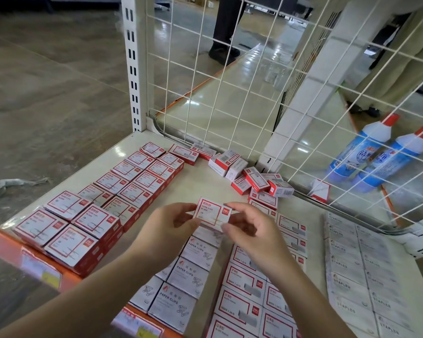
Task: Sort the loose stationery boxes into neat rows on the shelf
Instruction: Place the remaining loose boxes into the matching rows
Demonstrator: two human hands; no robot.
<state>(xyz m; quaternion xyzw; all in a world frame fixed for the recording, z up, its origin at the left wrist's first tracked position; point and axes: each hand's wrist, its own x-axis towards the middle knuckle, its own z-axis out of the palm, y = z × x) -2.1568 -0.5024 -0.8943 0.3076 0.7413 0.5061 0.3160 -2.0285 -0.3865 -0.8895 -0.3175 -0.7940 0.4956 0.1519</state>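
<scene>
Nearest, rows of white paper-clip boxes (189, 269) and red-bordered staple boxes (244, 281) lie flat on the shelf (198, 181), with pale staple packs (359, 272) to the right. Just above them, the left hand (167, 224) and right hand (249, 230) hold one red-and-white box (211, 214) between them, fingers pinching its two ends (label facing up). Left of it run two neat rows of matching boxes (103, 203). Farther back, a loose heap of boxes (249, 178) sits against the wire grid (230, 76); two bottles (379, 154) lie beyond it.
</scene>
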